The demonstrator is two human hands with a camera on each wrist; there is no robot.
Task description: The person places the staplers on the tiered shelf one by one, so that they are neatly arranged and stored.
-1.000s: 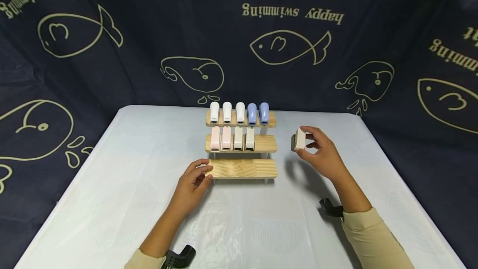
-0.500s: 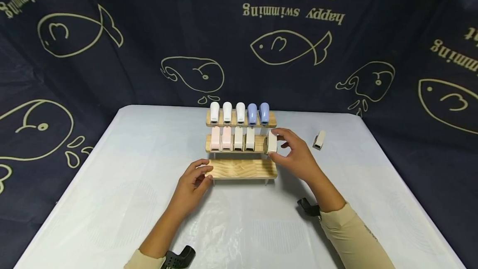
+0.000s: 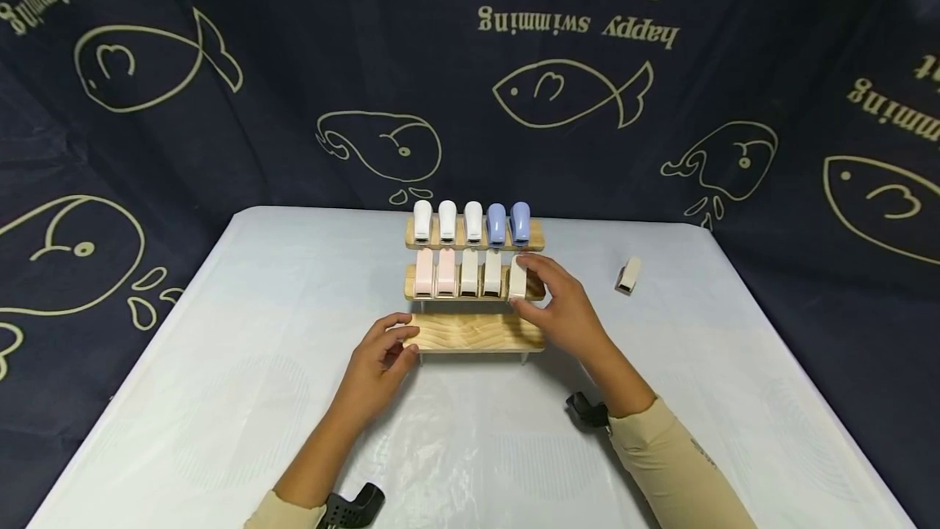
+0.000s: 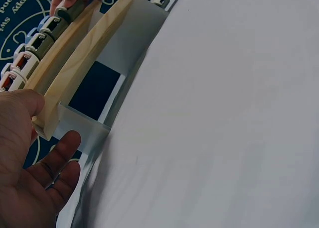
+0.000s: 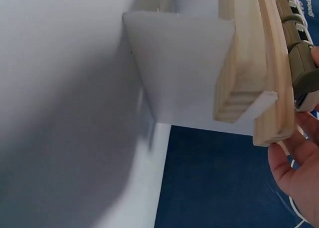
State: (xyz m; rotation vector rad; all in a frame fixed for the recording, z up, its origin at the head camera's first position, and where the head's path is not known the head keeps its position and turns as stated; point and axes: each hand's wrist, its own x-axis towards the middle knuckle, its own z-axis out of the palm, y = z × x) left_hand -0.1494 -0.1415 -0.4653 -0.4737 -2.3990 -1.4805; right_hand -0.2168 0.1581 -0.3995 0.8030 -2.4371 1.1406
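My right hand (image 3: 561, 304) pinches a cream mini stapler (image 3: 517, 277) between thumb and fingers at the right end of the middle shelf (image 3: 503, 292). In the right wrist view, that stapler's olive-grey base (image 5: 302, 66) stands at the board, beside the other staplers. My left hand (image 3: 376, 366) holds the left end of a tiered wooden display rack (image 3: 473, 333) at its lowest shelf. In the left wrist view, the thumb (image 4: 31, 101) touches the board's end and two fingers (image 4: 65, 148) hang free. Left of the held stapler stand two cream staplers (image 3: 492, 273) and two pink staplers (image 3: 435, 272).
Three white staplers (image 3: 447, 221) and two blue staplers (image 3: 508, 224) line the top shelf. Another cream stapler (image 3: 627, 275) lies on the white tabletop (image 3: 661, 333) to the right. A dark printed cloth (image 3: 455, 47) hangs behind the table.
My right hand has carried the cream stapler left from over the table to the middle shelf, beside the row. The loose stapler at right came into view. My left hand has stayed put.
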